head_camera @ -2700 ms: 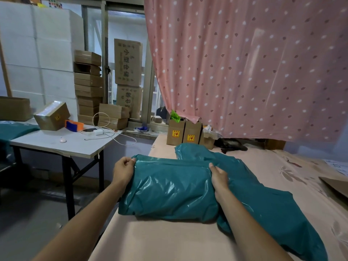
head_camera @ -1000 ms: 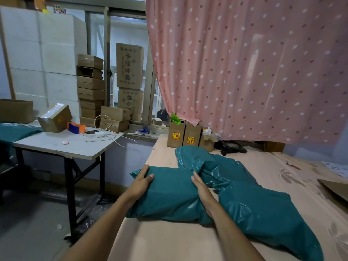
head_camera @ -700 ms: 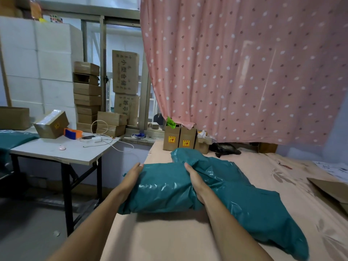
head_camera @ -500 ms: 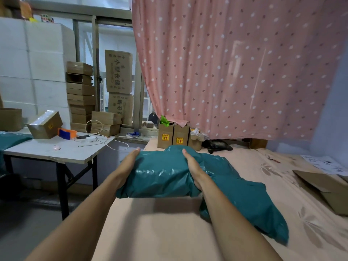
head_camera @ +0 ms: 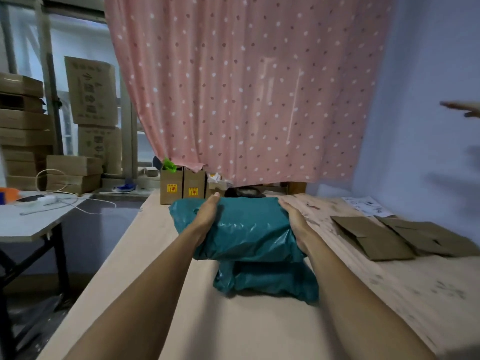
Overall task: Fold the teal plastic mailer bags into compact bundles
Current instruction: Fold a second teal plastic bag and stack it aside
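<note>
A puffy teal mailer bag (head_camera: 246, 227) is held between my two hands, lifted above the pink sheet (head_camera: 233, 326). My left hand (head_camera: 207, 216) presses flat against its left side. Pressed against its right side is my right hand (head_camera: 294, 222). Directly beneath it a second teal mailer bag (head_camera: 265, 279) lies on the sheet as a compact bundle. The upper bag rests partly on top of the lower one; whether they fully touch is hard to tell.
Flat brown cardboard envelopes (head_camera: 374, 237) lie on the sheet to the right. Small cardboard boxes (head_camera: 181, 188) stand at the far edge under the pink dotted curtain (head_camera: 246, 87). A white side table (head_camera: 28, 216) with cables stands left. Another person's hand (head_camera: 462, 109) shows at right.
The left bag has been lifted and carried to the right, over the other teal bag, which now lies folded short beneath it. My view has swung right.
</note>
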